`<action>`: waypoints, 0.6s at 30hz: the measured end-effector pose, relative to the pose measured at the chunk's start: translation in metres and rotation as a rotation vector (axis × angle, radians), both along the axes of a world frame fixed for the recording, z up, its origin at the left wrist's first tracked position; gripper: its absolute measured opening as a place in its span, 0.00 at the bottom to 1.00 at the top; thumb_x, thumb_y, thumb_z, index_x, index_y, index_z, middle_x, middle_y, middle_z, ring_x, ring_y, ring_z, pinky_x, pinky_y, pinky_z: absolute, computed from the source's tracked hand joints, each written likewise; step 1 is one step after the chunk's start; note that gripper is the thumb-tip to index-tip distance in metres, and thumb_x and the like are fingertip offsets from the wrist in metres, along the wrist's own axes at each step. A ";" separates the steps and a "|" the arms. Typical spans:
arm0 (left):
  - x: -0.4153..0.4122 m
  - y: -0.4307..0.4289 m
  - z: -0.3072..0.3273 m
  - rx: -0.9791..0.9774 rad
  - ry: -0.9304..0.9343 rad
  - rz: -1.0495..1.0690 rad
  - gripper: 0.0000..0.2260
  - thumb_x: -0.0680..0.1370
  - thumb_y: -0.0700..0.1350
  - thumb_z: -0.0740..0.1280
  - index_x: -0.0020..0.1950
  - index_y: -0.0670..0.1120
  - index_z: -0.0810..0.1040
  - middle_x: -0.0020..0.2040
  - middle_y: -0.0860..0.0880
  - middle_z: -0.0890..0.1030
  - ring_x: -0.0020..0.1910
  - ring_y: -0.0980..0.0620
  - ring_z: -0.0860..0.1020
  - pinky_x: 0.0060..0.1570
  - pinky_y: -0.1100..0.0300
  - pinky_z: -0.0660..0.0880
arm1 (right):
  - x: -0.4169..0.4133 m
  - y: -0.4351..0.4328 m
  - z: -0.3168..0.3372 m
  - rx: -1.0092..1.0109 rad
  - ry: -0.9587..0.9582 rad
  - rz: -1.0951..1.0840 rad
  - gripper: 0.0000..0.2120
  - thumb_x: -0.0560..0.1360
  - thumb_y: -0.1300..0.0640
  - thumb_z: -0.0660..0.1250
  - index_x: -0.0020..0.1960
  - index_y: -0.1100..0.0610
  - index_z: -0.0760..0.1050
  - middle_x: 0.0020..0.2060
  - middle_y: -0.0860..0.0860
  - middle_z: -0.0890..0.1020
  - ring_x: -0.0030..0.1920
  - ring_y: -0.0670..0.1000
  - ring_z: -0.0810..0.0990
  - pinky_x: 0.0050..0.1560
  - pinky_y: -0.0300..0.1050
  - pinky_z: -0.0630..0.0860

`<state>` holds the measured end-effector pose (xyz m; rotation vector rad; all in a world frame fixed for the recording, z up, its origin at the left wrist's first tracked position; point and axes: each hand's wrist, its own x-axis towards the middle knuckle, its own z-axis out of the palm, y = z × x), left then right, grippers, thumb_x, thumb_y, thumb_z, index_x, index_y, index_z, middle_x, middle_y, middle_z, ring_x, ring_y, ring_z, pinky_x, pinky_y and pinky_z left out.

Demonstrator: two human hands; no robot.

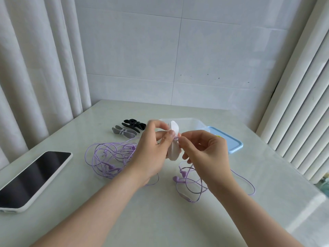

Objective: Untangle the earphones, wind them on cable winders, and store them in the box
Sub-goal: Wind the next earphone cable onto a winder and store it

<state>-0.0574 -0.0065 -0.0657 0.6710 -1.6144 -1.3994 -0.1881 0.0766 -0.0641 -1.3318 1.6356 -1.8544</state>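
Gripping winder (174, 128) in left hand (151, 152), pinching purple cable (185, 195) against it with right hand (206, 152), just before box (194, 120).

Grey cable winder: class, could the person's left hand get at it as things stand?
Probably yes: the grey winder lies uncovered just beyond the left hand, with nothing between. But that hand grips the white winder, so it must let go first.

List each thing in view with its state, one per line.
Left hand, holds the white winder.
Right hand, pinches purple cable at the winder.
White winder, held upright.
Tangled earphones, heaped, unwound.
Loose earphones, spread below the right hand.
Grey winder, lying bare.
Black winder, lying bare.
Box, open.
Blue lid, off, beside the box.
Phone, face up, screen dark.
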 end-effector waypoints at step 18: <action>-0.001 -0.006 -0.002 0.244 0.151 -0.148 0.16 0.78 0.36 0.74 0.66 0.40 0.81 0.62 0.39 0.84 0.61 0.37 0.84 0.44 0.65 0.81 | -0.008 -0.002 -0.002 0.034 0.073 -0.072 0.04 0.76 0.58 0.76 0.42 0.53 0.86 0.32 0.47 0.86 0.28 0.44 0.75 0.32 0.35 0.71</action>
